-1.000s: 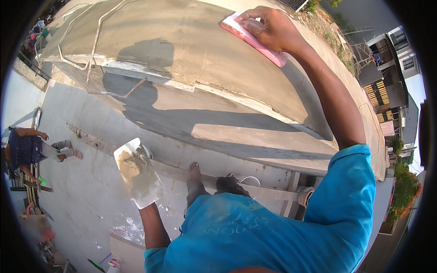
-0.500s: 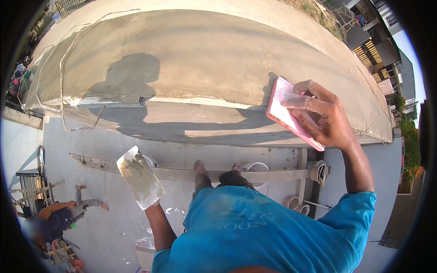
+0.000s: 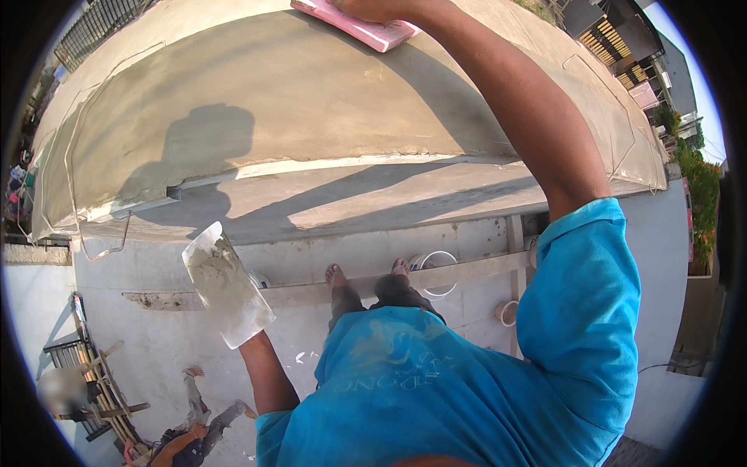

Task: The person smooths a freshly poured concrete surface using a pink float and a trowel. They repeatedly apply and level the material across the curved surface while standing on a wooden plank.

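One pink float is gripped in the fingers of the right hand, top centre; lower left, a white board hides the left hand's fingers, openness unclear.

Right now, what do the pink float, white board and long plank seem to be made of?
Pink float: perhaps rigid foam, by its thick, matte body.
White board: likely plastic, smooth where bare; coated metal possible.
Long plank: probably wood, dull, stained at left.

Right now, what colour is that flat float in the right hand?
Pink. The float shows best in the head view.
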Demonstrator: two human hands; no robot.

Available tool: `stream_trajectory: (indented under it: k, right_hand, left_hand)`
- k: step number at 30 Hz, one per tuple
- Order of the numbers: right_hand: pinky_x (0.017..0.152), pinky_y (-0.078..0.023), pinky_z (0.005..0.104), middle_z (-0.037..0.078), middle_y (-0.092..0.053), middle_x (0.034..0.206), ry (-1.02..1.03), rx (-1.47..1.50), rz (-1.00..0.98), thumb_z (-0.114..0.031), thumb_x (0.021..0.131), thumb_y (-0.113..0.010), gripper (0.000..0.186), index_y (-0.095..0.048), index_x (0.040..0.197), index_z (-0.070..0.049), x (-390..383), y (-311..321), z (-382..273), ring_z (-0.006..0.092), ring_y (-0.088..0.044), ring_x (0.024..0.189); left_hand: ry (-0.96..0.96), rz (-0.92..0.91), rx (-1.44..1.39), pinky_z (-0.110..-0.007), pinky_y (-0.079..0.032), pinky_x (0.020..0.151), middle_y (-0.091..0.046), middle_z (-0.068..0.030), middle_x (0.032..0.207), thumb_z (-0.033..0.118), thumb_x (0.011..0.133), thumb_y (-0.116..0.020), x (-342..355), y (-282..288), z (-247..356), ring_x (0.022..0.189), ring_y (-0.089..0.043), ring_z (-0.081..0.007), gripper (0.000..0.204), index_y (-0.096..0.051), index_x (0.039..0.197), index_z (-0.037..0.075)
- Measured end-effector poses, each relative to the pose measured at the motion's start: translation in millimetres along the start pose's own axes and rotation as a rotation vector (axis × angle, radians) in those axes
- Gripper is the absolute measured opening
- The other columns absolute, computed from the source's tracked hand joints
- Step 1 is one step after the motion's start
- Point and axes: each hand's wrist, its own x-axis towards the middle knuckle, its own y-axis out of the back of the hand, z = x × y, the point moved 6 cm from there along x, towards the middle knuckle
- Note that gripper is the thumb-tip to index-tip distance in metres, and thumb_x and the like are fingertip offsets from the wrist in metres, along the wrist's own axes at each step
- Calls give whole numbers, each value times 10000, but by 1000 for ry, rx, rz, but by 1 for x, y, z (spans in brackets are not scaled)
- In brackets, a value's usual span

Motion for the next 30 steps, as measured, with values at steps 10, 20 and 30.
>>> stream_trajectory:
  k: [10, 20, 30]
  right_hand:
    - [789, -587, 432, 116, -682, 1061, 189, 110, -170, -92, 790, -804, 311, -812, 1097, -140, -262, 57, 5, 277, -689, 951]
    - [663, -533, 288, 64, -694, 868, -480, -107, 288, -211, 999, -635, 321, -704, 1303, -135, -304, 155, 204, 101, -615, 698]
    - [782, -587, 351, 105, -731, 1070, -413, 634, 751, -256, 1021, -625, 333, -653, 1282, -50, -340, 228, 356, 200, -705, 906]
  left_hand:
    - [70, -3, 18, -434, -462, 1152, -549, -152, 1491, 321, 1050, -538, -21, 27, -2, 1389, -520, -306, 486, -519, 1445, 39]
    - [74, 130, -59, -424, -479, 1133, -569, -187, 1445, 286, 1042, -554, 11, 29, -25, 1338, -552, -309, 479, -516, 1428, 5]
    - [163, -54, 194, -403, -487, 1110, -538, -166, 1473, 318, 1050, -536, -27, -3, -62, 1338, -535, -292, 507, -486, 1467, 34]
